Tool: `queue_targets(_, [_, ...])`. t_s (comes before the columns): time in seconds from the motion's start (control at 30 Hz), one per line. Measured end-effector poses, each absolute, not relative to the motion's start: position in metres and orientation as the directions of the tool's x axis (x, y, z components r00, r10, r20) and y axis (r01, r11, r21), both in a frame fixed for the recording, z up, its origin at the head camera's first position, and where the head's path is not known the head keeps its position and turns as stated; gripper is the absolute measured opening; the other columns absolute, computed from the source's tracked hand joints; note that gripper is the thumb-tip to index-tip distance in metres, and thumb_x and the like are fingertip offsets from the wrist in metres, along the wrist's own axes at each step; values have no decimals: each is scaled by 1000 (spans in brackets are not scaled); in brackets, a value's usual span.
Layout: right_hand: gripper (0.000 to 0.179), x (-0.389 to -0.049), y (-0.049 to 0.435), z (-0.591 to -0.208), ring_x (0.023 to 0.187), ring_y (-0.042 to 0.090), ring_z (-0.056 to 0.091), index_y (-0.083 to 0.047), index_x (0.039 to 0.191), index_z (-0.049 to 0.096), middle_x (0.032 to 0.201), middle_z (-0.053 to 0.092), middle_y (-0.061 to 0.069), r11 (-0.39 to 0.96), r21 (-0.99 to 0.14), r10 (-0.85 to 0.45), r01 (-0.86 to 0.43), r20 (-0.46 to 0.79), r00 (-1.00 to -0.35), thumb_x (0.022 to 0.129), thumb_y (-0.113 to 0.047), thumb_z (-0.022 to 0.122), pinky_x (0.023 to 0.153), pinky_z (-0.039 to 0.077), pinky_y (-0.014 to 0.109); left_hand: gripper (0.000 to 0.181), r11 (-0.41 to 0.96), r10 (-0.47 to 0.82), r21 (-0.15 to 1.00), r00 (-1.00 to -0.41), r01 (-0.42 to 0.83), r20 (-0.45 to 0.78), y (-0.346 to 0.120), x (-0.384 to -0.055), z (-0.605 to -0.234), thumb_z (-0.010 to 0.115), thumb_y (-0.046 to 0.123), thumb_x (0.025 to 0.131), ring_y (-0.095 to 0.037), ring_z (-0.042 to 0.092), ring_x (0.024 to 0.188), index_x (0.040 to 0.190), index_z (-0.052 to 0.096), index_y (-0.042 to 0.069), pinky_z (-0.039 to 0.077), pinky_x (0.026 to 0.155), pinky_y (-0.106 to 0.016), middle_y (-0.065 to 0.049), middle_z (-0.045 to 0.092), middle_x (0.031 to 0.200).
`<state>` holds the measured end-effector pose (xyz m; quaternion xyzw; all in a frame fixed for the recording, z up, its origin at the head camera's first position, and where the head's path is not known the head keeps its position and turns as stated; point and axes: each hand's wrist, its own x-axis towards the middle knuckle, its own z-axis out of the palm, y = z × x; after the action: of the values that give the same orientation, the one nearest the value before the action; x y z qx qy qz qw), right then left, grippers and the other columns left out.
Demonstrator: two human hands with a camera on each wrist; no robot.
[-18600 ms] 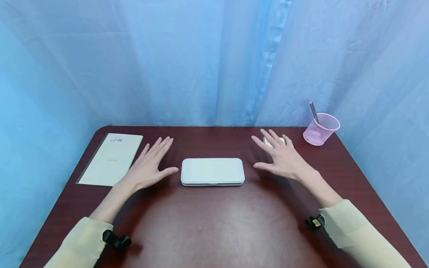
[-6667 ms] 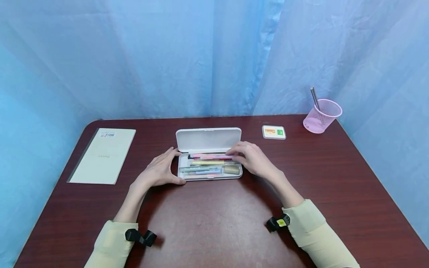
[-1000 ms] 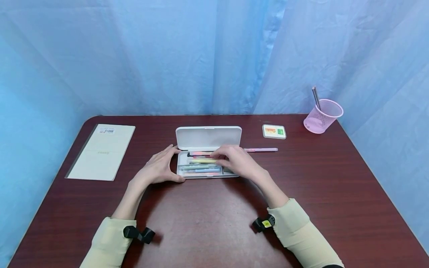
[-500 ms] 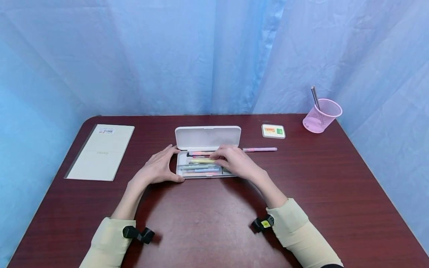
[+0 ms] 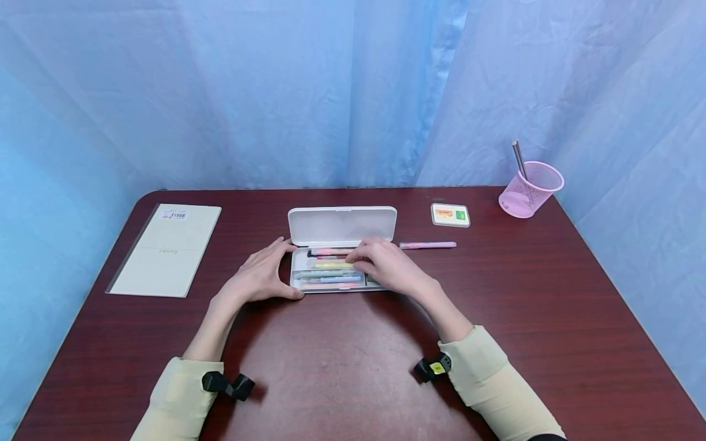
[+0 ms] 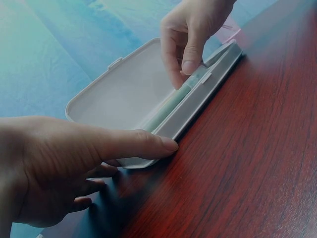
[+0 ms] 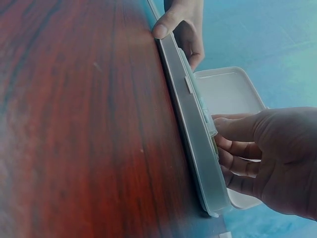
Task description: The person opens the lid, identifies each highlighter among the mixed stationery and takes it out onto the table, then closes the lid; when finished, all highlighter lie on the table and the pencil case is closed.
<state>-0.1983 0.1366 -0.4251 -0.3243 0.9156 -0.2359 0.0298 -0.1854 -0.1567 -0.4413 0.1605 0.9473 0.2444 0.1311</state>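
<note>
A white pencil case (image 5: pixel 342 225) lies with its lid raised at the back and several pens in its tray. My left hand (image 5: pixel 258 274) grips the case's left end, thumb at the front corner and fingers round toward the back. My right hand (image 5: pixel 388 264) reaches into the right half, and its thumb and fingertips pinch the right end of a yellow pen (image 5: pixel 328 266). In front of that, a pale green pen (image 6: pixel 168 108) lies along the front row. Just right of the case, a pink-purple pen (image 5: pixel 428 245) rests on the table.
A cream notebook (image 5: pixel 165 252) lies at the left. Behind the loose pen is a small flat clear box (image 5: pixel 450 215) with orange and green contents. A pink mesh pen cup (image 5: pixel 515 204) holding dark sticks (image 5: pixel 519 159) stands at the back right, before blue curtains (image 5: pixel 309 92).
Earlier the case was closed with both hands beside it; later the right hand held the pink-purple pen, now on the table. Over the last second, both hands stay almost still.
</note>
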Motion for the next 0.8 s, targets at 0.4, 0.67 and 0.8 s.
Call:
queue_targets(0.4, [17, -199, 137, -424, 93, 17, 66, -15, 108, 80, 98, 74, 1, 680, -454, -604, -576, 99, -791, 98, -11, 68, 86, 54, 38, 96, 831, 366, 502, -915, 238, -172, -156, -186, -442, 88, 45, 71, -39, 27, 157, 149, 46, 7, 29, 122, -64, -20, 34, 166])
queue_targets(0.67, [16, -200, 137, -424, 93, 16, 66, -15, 108, 80, 99, 74, 1, 683, -457, -598, -570, 97, -795, 98, -11, 68, 84, 55, 38, 95, 828, 369, 505, -915, 245, -161, -156, -186, -442, 89, 44, 71, -39, 26, 158, 147, 47, 7, 30, 122, -64, -20, 35, 165])
queue_targets(0.8, [17, -200, 138, -425, 94, 16, 67, -15, 108, 80, 101, 74, 0, 681, -467, -597, -564, 93, -797, 98, -11, 68, 85, 55, 38, 95, 826, 372, 506, -915, 248, -158, -156, -186, -442, 89, 44, 70, -39, 26, 158, 147, 47, 7, 30, 122, -64, -21, 35, 165])
